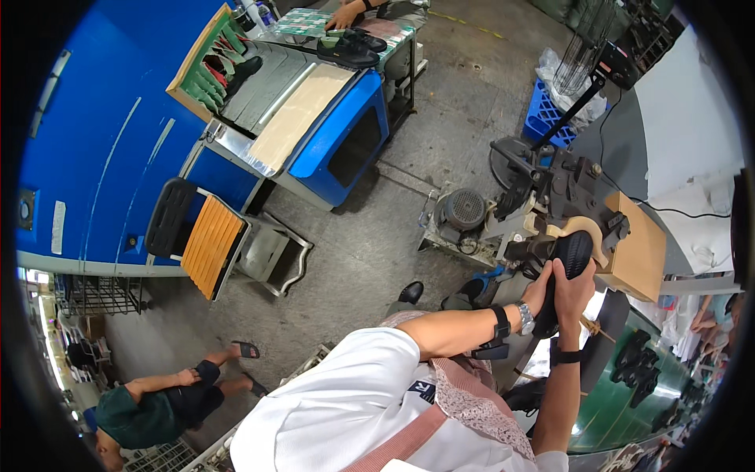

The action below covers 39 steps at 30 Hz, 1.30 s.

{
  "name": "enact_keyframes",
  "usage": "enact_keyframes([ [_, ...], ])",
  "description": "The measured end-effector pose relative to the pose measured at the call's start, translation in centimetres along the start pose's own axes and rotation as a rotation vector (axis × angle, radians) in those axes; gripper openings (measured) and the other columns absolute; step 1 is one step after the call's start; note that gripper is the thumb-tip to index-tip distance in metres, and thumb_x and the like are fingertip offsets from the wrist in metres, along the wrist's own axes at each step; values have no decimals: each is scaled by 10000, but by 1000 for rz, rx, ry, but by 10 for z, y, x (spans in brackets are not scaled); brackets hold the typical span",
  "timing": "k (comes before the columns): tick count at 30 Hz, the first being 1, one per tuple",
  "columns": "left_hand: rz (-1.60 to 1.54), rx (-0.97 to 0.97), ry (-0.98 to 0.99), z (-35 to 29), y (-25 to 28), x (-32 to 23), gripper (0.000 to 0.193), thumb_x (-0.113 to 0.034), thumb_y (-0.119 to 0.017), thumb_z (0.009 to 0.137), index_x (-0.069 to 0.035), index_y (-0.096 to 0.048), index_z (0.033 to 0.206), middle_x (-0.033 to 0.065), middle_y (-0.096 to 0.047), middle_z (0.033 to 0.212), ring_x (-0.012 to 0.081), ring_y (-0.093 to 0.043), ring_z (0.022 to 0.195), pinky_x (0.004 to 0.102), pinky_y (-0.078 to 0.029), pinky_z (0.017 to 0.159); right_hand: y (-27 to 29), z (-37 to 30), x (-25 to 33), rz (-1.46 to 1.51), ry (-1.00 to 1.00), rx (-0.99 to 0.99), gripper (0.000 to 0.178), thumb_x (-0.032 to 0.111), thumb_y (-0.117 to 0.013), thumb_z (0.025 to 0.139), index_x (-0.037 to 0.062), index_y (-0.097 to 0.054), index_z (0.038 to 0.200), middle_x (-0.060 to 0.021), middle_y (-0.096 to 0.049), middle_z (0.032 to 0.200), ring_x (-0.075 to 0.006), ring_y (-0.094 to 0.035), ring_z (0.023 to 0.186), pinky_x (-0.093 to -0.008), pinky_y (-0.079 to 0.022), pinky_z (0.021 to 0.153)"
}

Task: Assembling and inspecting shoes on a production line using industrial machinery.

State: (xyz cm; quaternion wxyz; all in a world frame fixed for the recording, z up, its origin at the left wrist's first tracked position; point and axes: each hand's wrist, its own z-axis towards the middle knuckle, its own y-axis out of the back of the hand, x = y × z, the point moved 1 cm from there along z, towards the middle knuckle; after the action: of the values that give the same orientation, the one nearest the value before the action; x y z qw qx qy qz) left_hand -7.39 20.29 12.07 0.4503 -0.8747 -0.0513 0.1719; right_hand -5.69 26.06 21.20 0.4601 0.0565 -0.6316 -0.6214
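A black shoe (573, 250) is held with its dark, textured sole facing up. My left hand (536, 289), with a metal watch at the wrist, grips it along the near left side. On the other side, my right hand (575, 289) is closed round it, thumbs close together. The far end of the shoe lies against or just in front of a cream curved part (604, 240) of a bench machine (570, 189); whether they touch I cannot tell. The shoe's upper is mostly hidden by my fingers.
Left of the machine sits a grey motor (462, 208). A cardboard box (638, 248) stands at its right. Black shoes (635, 366) lie on a green surface (605, 417) at the right. Further off are a blue conveyor unit (346, 141), a slatted chair (212, 244) and a blue crate (546, 114).
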Motion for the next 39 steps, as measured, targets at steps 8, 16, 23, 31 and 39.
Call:
enact_keyframes([
  [8,283,-21,-215,-7,4,-9,818,-693,-410,953,13,-560,1337,101,-593,1292,131,-532,1154,281,-412,1012,-6,-10,3,-28,-21,-171,786,368,-796,749,-61,-448,1308,-287,-629,1108,-462,-614,1037,-516,-482,875],
  [16,947,-43,-443,-65,85,-56,501,-385,-443,1042,60,-673,1065,131,-694,1076,232,-616,974,369,-467,888,22,-95,15,421,-288,70,788,522,-641,867,-39,-381,1355,-269,-638,1076,-383,-653,951,-462,-506,838],
  [23,1721,291,-231,-151,130,-147,543,-248,-680,886,157,-509,1205,212,-646,1105,268,-607,1007,365,-466,936,-58,-35,-3,2060,-604,356,339,365,-639,921,157,-573,1181,-14,-648,1010,-232,-632,1019,-445,-543,860],
  [31,2024,413,-595,40,185,-66,573,-362,-672,938,76,-518,1273,234,-635,1153,286,-602,1084,401,-475,934,12,-127,-9,1536,-254,-7,1008,111,-741,692,-5,-184,1525,-178,-451,1386,-260,-458,1265,-335,-379,1045],
  [39,2380,997,-788,154,32,175,611,-345,-707,859,82,-512,1250,288,-591,1219,446,-572,1124,470,-456,963,149,-508,-69,-194,-1285,-1064,942,267,-688,774,38,-185,1537,-305,-386,1465,-428,-506,1264,-435,-423,1054],
])
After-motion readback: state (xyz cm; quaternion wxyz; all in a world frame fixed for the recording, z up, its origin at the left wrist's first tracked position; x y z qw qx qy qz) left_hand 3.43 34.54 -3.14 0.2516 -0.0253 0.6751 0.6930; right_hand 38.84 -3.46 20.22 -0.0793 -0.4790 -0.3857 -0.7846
